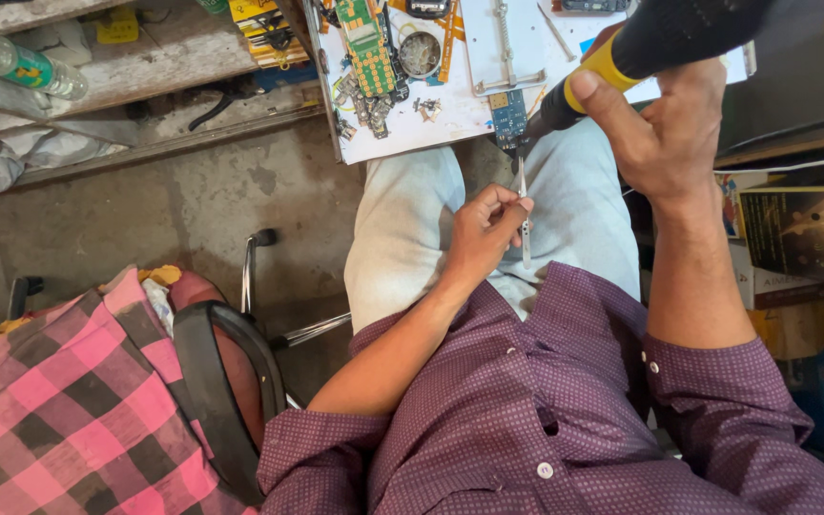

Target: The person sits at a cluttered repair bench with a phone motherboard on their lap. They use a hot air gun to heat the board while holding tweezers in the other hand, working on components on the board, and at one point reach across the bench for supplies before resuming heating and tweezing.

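While the left hand is pinching tweezers pointing up at the small blue board, the right hand is gripping the hot-air tool, nearer and aimed down-left.

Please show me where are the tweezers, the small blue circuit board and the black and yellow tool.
tweezers (525, 229): head view, on the metal shaft below the fingers.
small blue circuit board (507, 114): head view, on its middle.
black and yellow tool (612, 59): head view, on the yellow collar.
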{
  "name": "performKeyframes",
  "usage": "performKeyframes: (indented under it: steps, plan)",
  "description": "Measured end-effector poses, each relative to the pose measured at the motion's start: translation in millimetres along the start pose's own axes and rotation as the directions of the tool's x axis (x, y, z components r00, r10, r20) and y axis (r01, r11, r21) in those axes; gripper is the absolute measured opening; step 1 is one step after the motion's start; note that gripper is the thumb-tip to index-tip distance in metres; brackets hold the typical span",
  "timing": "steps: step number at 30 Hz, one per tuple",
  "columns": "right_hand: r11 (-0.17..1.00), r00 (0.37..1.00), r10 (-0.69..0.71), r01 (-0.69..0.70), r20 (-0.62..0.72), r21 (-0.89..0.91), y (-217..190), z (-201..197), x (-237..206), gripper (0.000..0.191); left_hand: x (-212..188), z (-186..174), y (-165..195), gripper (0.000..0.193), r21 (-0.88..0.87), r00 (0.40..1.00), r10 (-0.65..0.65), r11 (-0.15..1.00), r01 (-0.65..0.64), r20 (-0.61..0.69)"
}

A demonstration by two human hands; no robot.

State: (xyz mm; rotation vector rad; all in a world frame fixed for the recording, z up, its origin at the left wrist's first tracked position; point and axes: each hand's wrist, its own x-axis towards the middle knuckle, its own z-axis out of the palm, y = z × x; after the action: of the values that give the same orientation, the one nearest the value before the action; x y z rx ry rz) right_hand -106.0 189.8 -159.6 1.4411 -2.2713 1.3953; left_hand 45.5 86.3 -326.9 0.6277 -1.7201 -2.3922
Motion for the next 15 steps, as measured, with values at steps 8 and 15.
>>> performKeyframes:
  steps: [8,15]
  plan:
    - [1.000,1.000,0.001,-0.001,0.010,-0.007,0.2,-0.8,1.0,0.018,0.3,0.0,0.6,0.020,0.010,1.000,0.011,1.000,-0.011,-0.011]
    - [1.000,1.000,-0.008,0.008,0.013,-0.012,0.6,-1.2,1.3,0.018,-0.1,0.0,0.6,0.020,0.006,1.000,0.018,1.000,-0.018,-0.007]
